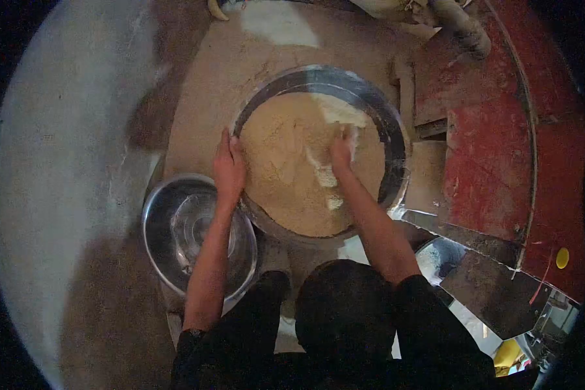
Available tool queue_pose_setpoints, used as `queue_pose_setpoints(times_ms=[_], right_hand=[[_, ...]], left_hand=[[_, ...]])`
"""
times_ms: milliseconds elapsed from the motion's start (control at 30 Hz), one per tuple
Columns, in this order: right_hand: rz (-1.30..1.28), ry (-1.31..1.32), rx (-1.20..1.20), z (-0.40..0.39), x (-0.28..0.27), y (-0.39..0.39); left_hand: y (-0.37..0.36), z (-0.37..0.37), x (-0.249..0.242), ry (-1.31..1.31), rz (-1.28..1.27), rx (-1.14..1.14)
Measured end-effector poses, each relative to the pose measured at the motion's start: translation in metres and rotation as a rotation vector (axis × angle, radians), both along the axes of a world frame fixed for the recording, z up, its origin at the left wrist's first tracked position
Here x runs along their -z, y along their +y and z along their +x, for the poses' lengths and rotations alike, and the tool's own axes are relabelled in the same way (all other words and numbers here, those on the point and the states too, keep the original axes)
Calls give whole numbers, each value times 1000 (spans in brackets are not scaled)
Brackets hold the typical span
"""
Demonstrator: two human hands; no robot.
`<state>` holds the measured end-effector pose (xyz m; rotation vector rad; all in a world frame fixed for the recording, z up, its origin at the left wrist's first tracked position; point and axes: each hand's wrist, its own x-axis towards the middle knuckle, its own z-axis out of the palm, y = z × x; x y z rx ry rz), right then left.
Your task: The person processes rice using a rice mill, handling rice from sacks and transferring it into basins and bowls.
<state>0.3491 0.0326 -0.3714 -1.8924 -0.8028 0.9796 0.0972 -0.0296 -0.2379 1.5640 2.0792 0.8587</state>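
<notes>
A wide round metal pan (394,130) holds a layer of tan, grainy material (286,162) with paler patches at its right side. My left hand (230,164) grips the pan's left rim, fingers pointing away from me. Over the right part of the grainy material is my right hand (342,151), touching or just above it; motion blurs its fingers, so their pose and anything in them cannot be made out. Below my left forearm, a shiny steel bowl (162,244) stands beside the pan, with nothing visible inside but reflections.
Red panels (487,162) stand at the right, with a dark board (494,292) below them. A small yellow disc (562,258) lies on the red surface. A pale wall or floor surface (52,162) runs down the left. Wrapped or rolled items (461,26) lie at the top right.
</notes>
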Motion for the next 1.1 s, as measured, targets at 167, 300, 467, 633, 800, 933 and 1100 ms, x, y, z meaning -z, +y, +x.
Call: queue_pose_setpoints(times_ms=[167,300,467,633,800,933,1100], right_hand=[[85,294,-111,-45,-3,4],[87,-14,-425,-74,-75,-14],[268,-245,-671,-74,-33,-6],[256,-445,-588,-45,-60,-7],[-347,-392,-460,15,-80,-44],[-18,-732,-162,2,0,-83],[-79,-180,-295,-37,-26,-98]], left_hand=[[0,1,3,22,18,9],[1,3,5,-23,-48,-18],[0,7,-2,14,-74,-15],[3,4,3,59,-15,7],[-2,1,9,37,-85,-11],[1,2,6,14,-30,-14],[0,5,-1,39,-64,-30]])
